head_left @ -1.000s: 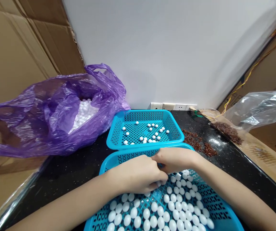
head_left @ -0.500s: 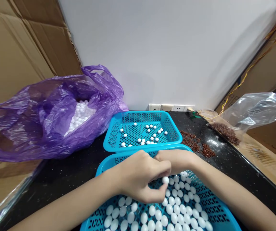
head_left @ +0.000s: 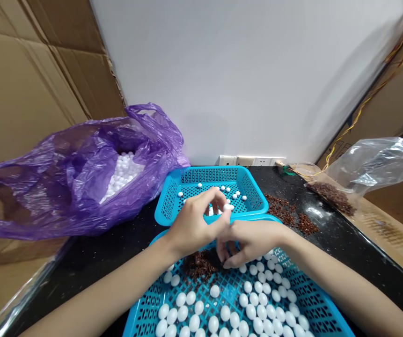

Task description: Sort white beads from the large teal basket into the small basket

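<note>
My left hand (head_left: 199, 220) is over the shared edge of the two baskets, a white ball (head_left: 226, 207) pinched between its thumb and fingertips. Beside it my right hand (head_left: 252, 241) reaches down into the near blue basket (head_left: 322, 299), fingers curled towards the thumb; whether anything is in them is hidden. Close to its fingertips, in that basket, lies a small heap of reddish-brown bits (head_left: 200, 266). Many white balls (head_left: 258, 285) cover the basket's floor around it. The far blue basket (head_left: 164, 206) holds fewer white balls, some hidden behind my left hand.
A purple plastic bag (head_left: 71, 187) of white balls stands at the left on the black countertop (head_left: 103, 262). Right of the baskets lie loose brown bits (head_left: 280, 210) and a clear bag (head_left: 377, 164) with more. Wall sockets (head_left: 246, 161) and a yellow cable (head_left: 355, 117) are behind.
My left hand has moved up and away with the ball, from over the near basket to the far basket's edge. The brown heap and my right hand's fingers now show.
</note>
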Tool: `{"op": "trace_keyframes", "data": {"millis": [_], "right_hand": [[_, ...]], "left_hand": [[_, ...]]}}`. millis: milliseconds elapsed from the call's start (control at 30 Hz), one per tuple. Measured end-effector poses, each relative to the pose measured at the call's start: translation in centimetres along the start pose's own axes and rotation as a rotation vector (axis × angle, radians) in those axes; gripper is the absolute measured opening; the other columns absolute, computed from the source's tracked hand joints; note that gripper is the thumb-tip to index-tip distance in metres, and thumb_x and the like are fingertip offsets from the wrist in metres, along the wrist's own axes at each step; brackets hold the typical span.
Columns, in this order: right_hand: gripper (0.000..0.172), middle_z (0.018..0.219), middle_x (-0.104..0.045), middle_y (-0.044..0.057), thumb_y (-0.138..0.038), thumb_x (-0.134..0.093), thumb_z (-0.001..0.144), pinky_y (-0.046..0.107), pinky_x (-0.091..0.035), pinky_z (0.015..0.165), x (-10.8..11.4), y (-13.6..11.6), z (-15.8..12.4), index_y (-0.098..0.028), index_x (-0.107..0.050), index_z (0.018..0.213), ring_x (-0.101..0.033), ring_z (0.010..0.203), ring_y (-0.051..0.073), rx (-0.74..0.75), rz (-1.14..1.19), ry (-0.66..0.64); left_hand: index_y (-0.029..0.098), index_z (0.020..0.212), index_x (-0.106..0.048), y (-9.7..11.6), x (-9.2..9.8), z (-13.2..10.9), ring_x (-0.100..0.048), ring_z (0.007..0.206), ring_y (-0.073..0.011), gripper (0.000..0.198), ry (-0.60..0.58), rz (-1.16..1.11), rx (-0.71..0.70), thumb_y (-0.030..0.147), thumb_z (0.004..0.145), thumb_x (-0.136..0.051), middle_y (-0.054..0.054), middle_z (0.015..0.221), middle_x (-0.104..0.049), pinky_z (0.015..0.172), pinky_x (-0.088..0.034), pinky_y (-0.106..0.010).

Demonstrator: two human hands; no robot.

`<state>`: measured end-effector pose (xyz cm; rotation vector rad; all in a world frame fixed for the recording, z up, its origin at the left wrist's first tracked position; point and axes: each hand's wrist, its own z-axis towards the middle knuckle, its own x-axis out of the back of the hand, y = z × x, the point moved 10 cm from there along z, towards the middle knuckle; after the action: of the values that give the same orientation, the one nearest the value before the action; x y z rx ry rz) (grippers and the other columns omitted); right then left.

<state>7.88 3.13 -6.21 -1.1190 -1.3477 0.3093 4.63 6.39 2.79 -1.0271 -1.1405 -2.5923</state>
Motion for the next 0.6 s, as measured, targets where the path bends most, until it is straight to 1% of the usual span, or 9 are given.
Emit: {"op": "trace_keyframes", "data": {"millis": [100, 167, 333, 433, 500, 600], "right_hand": [[0.015, 0.077, -0.063, 0.0, -0.018, -0.062, 0.077, 0.017, -0.046, 0.06, 1.0, -0.8, -0.3, -0.013, -0.061, 0.091, -0.059, 0.065, 0.008, 0.055, 0.157, 0.071], [0.013, 0.073, -0.061, -0.002, -0.015, -0.063, 0.075, 0.017, -0.046, 0.06, 1.3, -1.1, -0.4, -0.014, -0.061, 0.088, -0.059, 0.064, 0.007, 0.071, 0.207, 0.102], [0.013, 0.073, -0.06, -0.002, -0.009, -0.062, 0.072, 0.016, -0.047, 0.061, 1.8, -1.5, -0.5, -0.014, -0.06, 0.084, -0.059, 0.067, 0.007, 0.076, 0.3, 0.156], [0.016, 0.076, -0.06, -0.001, -0.006, -0.06, 0.072, 0.017, -0.048, 0.062, 1.9, -1.5, -0.5, -0.014, -0.061, 0.086, -0.057, 0.067, 0.007, 0.079, 0.329, 0.171], [0.017, 0.082, -0.063, 0.001, -0.007, -0.061, 0.073, 0.018, -0.049, 0.064, 1.8, -1.4, -0.5, -0.013, -0.064, 0.089, -0.059, 0.07, 0.007, 0.073, 0.305, 0.154], [0.016, 0.088, -0.065, 0.004, -0.016, -0.064, 0.077, 0.021, -0.051, 0.069, 1.6, -1.5, -0.6, -0.013, -0.067, 0.092, -0.061, 0.074, 0.009, 0.075, 0.259, 0.124]], "left_hand": [[0.018, 0.082, -0.053, -1.9, 1.0, 0.3, -0.056, 0.073, -0.0126, 0.01, 0.091, -0.108, 0.149, 0.027, 0.084, -0.053, 0.001, 0.077, -0.057, 0.064, -0.044, -0.024], [0.017, 0.082, -0.053, -2.5, 1.2, 0.3, -0.056, 0.073, -0.0131, 0.01, 0.113, -0.139, 0.191, 0.028, 0.083, -0.054, 0.001, 0.077, -0.058, 0.064, -0.045, -0.025], [0.017, 0.081, -0.053, -2.0, 1.0, 0.2, -0.056, 0.073, -0.0133, 0.01, 0.092, -0.119, 0.156, 0.026, 0.082, -0.055, 0.0, 0.079, -0.058, 0.065, -0.045, -0.026], [0.016, 0.081, -0.053, -2.0, 1.0, 0.1, -0.056, 0.073, -0.0132, 0.01, 0.086, -0.117, 0.161, 0.026, 0.082, -0.055, 0.0, 0.078, -0.058, 0.066, -0.045, -0.026], [0.016, 0.081, -0.053, -2.0, 0.9, 0.1, -0.057, 0.073, -0.013, 0.01, 0.083, -0.122, 0.163, 0.026, 0.082, -0.055, 0.001, 0.078, -0.058, 0.064, -0.044, -0.026], [0.016, 0.081, -0.053, -2.1, 0.7, 0.1, -0.056, 0.071, -0.0125, 0.011, 0.069, -0.133, 0.168, 0.026, 0.083, -0.055, 0.0, 0.078, -0.058, 0.062, -0.044, -0.025]]}}
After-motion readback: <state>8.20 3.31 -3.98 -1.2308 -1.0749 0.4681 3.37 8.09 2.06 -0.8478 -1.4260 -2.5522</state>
